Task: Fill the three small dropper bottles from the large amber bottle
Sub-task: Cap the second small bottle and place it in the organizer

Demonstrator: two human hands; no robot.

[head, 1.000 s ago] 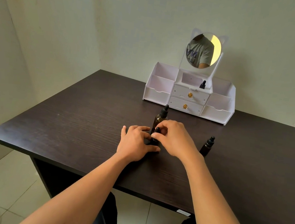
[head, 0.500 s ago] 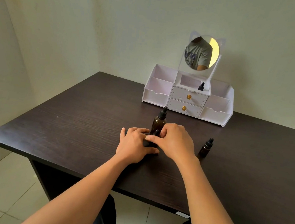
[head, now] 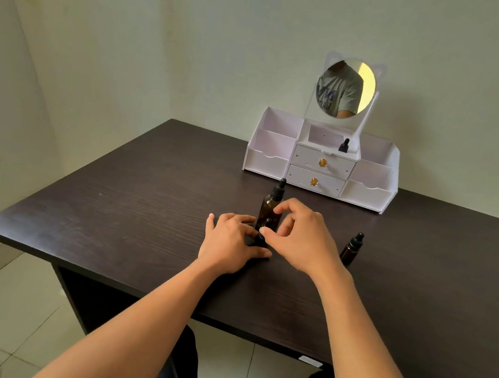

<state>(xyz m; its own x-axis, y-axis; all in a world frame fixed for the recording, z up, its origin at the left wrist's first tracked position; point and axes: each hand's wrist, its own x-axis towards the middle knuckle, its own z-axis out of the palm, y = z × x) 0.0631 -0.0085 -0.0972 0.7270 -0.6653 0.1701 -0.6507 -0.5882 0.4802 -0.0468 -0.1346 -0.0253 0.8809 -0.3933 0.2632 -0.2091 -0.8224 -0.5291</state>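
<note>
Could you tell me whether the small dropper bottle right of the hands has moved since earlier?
No; the small dropper bottle keeps its place relative to the white organizer.

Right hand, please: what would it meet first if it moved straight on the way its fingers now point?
The right hand points its fingers leftward at the small dropper bottle, whose cap it seems to pinch. Just beyond is the left hand. Depth is unclear.

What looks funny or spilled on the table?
Nothing is spilled or tipped over. The big bottle and the small bottle at the right stand upright. The left hand and right hand hold a second small bottle. One odd thing: a third small bottle sits far back in the white organizer, away from the others.
</note>
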